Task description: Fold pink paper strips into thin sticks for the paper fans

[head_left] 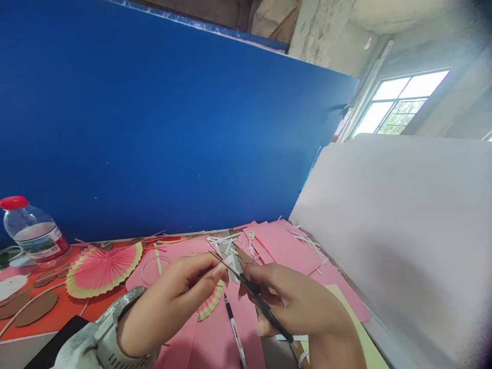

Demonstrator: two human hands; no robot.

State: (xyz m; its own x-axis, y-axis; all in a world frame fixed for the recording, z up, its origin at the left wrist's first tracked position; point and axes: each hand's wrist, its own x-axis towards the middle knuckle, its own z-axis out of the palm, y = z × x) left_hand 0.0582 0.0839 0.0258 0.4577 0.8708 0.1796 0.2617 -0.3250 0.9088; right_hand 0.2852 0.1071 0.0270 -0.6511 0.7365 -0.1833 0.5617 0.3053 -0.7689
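My left hand (175,300), with a watch on the wrist, pinches a thin strip (200,275) between thumb and fingertips. My right hand (303,307) grips a pair of black scissors (249,294), whose thin blades point up-left toward the left fingertips. Beneath the hands lie pink paper sheets (280,243) and a small folded pink-and-yellow fan piece (210,305). A black pen (234,330) lies on the pink paper between my hands.
A larger pleated pink-and-yellow fan (102,269) lies at left on an orange sheet, beside brown card ovals (36,307) and a red-capped plastic bottle (33,233). White paper scraps (226,241) litter the back. A blue board (172,128) stands behind, a white board (403,230) at right.
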